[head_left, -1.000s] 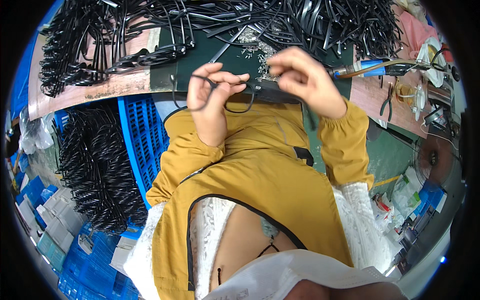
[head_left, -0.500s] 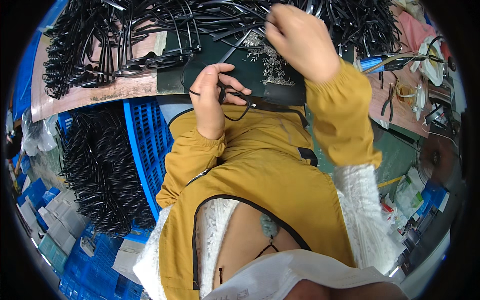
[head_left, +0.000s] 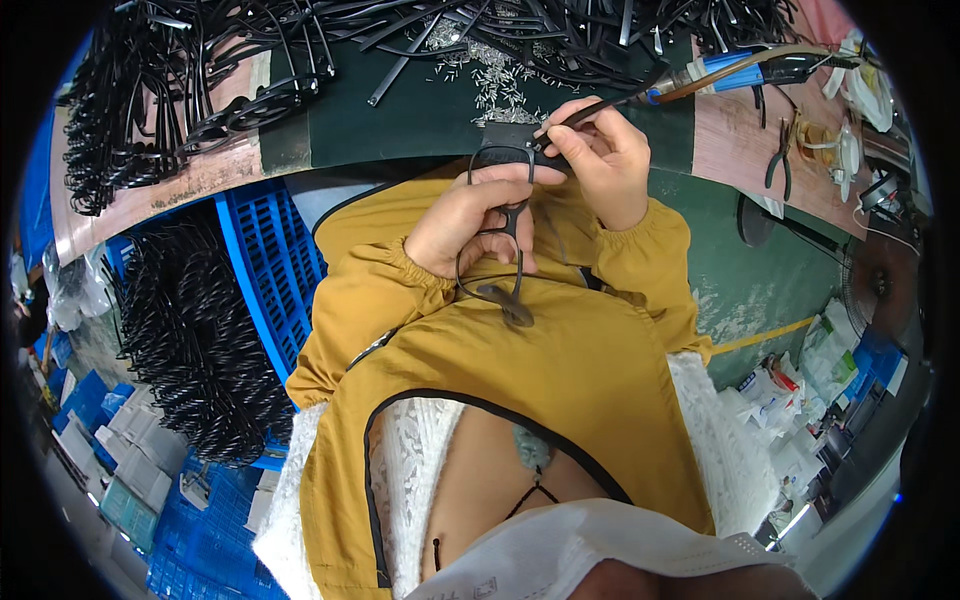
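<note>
My left hand point(head_left: 475, 215) is closed round a black eyeglass frame point(head_left: 512, 222), which is turned on end over my lap by the table's edge. One rim stands above my fingers and the other hangs below. My right hand point(head_left: 605, 150) pinches a slim black eyeglass temple point(head_left: 600, 110). The temple's near end meets the frame's upper outer corner; whether they are joined I cannot tell. Its far end points right, towards a blue and black powered screwdriver point(head_left: 720, 75). Past my hands, small silver screws point(head_left: 500, 92) lie scattered on the dark green mat point(head_left: 400, 125).
Loose black temples point(head_left: 395, 70) are heaped along the back. Black eyeglass frames point(head_left: 240, 120) stand at the table's left. A blue crate point(head_left: 265, 270) filled with black frames point(head_left: 200, 340) is below left. Pliers point(head_left: 780, 160) lie right, with a fan point(head_left: 880, 285) beyond.
My right hand has come down from the heap at the back and brought a temple to the frame. My left hand has moved right and lower, turning the frame on end.
</note>
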